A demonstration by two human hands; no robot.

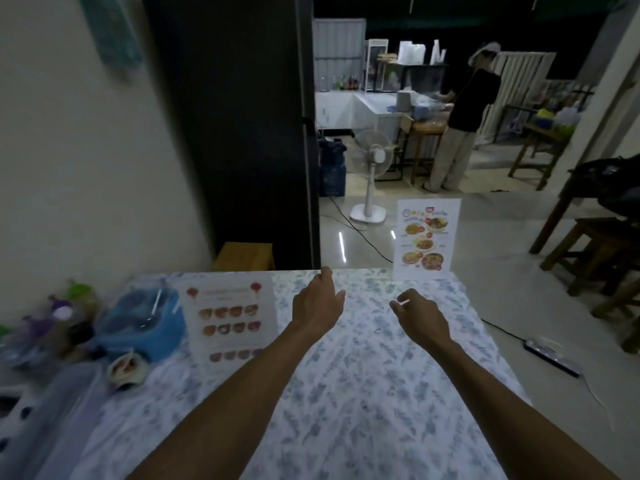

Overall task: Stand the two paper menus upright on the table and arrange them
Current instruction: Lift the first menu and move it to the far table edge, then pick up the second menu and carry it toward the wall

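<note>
Two paper menus stand upright on the floral-patterned table [363, 393]. One menu [426, 239] with dish photos stands at the table's far right corner. The other menu [230, 318], with rows of dishes and red lanterns, stands left of centre. My left hand [318, 303] hovers over the table between the two menus, fingers loosely apart, holding nothing. My right hand [420, 315] hangs just below the far-right menu, fingers curled loosely, empty and not touching it.
A blue container [142, 323], a small bowl [126, 370] and several bottles [59, 320] crowd the table's left side. A black pillar [242, 133] rises behind. A standing fan [370, 178], wooden stools [595, 251] and a person [460, 116] at a counter are beyond.
</note>
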